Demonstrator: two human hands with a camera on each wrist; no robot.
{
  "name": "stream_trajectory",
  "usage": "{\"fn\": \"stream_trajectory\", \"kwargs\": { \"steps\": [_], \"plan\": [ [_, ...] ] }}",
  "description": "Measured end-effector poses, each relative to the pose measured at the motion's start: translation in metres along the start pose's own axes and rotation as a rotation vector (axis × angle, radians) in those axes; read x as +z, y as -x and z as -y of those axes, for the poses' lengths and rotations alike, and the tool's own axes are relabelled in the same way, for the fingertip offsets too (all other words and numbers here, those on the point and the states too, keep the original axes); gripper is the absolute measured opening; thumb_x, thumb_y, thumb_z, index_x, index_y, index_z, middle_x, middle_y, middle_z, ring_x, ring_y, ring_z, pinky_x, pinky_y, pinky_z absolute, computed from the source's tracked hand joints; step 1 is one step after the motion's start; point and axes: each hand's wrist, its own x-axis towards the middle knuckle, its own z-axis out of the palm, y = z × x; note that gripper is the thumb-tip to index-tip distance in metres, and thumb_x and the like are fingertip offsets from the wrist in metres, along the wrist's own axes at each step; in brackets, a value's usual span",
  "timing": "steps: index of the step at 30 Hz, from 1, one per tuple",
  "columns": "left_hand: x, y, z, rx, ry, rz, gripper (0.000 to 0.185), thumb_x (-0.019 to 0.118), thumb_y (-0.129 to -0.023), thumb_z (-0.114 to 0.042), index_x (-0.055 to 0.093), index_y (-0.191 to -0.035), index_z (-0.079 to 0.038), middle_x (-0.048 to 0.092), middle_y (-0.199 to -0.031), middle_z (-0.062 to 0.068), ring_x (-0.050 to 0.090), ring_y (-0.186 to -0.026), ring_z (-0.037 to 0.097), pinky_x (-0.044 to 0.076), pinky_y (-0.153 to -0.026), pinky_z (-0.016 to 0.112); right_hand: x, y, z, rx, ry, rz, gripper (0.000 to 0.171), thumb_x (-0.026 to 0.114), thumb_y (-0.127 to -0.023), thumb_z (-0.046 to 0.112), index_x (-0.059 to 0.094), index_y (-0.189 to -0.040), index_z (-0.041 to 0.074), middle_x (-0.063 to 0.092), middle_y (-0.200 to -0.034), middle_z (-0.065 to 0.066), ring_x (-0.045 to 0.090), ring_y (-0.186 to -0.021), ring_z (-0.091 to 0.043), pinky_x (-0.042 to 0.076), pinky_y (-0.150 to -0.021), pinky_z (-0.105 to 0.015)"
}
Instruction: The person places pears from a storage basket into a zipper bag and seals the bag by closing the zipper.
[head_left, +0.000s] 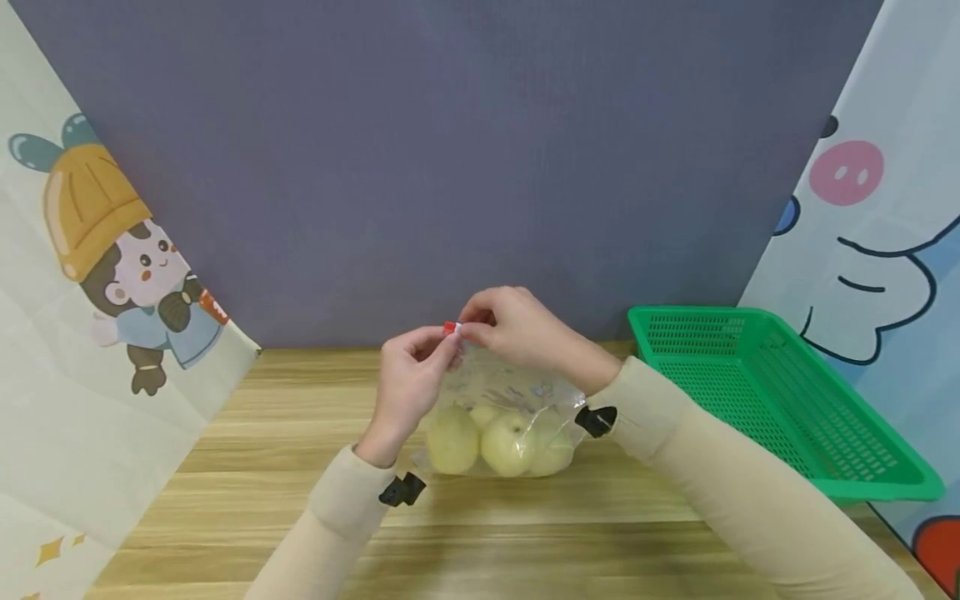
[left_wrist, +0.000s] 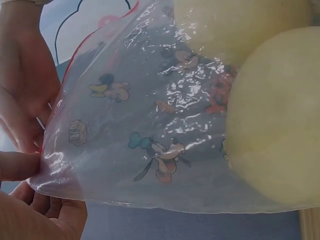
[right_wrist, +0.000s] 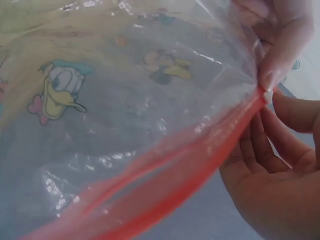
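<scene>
Head view: hands (head_left: 480, 342) hide bag's (head_left: 510, 400) red slider.

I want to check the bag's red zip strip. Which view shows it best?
The right wrist view: the red zip strip fills the foreground, its two tracks apart. The head view shows only a red speck between both hands; the left wrist view shows a thin red edge of the bag.

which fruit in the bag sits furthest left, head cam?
The pale yellow-green fruit below the left hand, at the zip bag's left edge; the other fruits lie to its right.
</scene>
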Motion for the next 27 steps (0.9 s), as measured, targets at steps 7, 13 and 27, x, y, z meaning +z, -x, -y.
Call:
{"fn": "stream_trajectory", "kwargs": {
  "steps": [7,13,27],
  "plan": [
    [0.001,0.004,0.0,0.013,-0.004,-0.005,0.014,0.07,-0.097,-0.009,0.076,-0.097,0.004,0.073,-0.084,0.017,0.069,-0.07,0.016,0.061,-0.066,0.028,0.007,0.001,0.0,-0.021,0.069,-0.028,0.009,0.066,-0.1,0.014,0.071,-0.095,0.008,0.066,-0.083,0.001,0.057,-0.07,-0.013,0.051,-0.063,-0.027],
    [0.003,0.008,0.0,0.036,0.008,-0.022,0.014,0.07,-0.097,-0.008,0.076,-0.098,0.004,0.073,-0.084,0.017,0.069,-0.071,0.017,0.062,-0.066,0.03,0.009,0.005,-0.002,-0.036,0.098,-0.037,0.011,0.064,-0.1,0.011,0.069,-0.091,0.008,0.064,-0.079,0.0,0.055,-0.066,-0.013,0.048,-0.059,-0.027],
    [0.004,0.007,0.002,0.038,-0.002,-0.06,0.014,0.07,-0.096,-0.006,0.075,-0.099,0.007,0.072,-0.08,0.018,0.069,-0.068,0.015,0.062,-0.065,0.027,0.009,0.012,-0.013,0.015,0.087,-0.039,0.01,0.064,-0.1,0.012,0.069,-0.091,0.01,0.065,-0.078,0.001,0.057,-0.067,-0.013,0.051,-0.059,-0.028]
  ]
}}
